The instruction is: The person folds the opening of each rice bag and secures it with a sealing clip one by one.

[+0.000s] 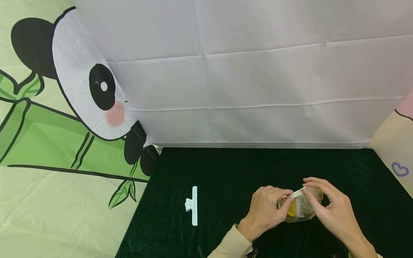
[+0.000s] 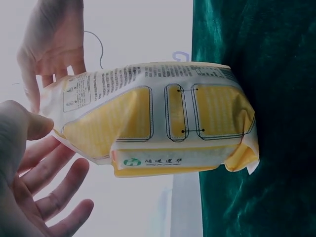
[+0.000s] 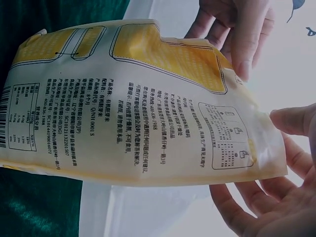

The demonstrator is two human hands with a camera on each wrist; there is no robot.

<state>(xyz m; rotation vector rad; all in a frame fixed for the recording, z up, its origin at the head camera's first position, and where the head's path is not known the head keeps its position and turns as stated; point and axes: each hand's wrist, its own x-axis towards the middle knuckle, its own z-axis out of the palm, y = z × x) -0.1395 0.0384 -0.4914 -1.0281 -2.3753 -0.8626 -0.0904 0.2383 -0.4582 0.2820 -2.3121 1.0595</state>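
Observation:
Both hands are at the top edge of a packaged-food bag [image 1: 303, 209], white and yellow with dense printed text. My left hand [image 1: 267, 208] pinches one top corner between thumb and forefinger; its other fingers spread loosely in the left wrist view. At the opposite top corner, my right hand [image 1: 333, 208] pinches the edge with thumb and fingers. The bag [image 2: 177, 113] looks full, and its bottom end meets the dark green cloth in the left wrist view. Rows of small print and a table fill the bag's side [image 3: 123, 128] in the right wrist view.
A white bag clip [image 1: 194, 206] with a long ridged bar lies on the dark green tablecloth [image 1: 226, 172], left of the hands. Behind the table hangs a white sheet [image 1: 251, 79]. A panda-print cloth [image 1: 64, 143] hangs at the left, and a pale printed cloth [image 1: 392, 150] at the right.

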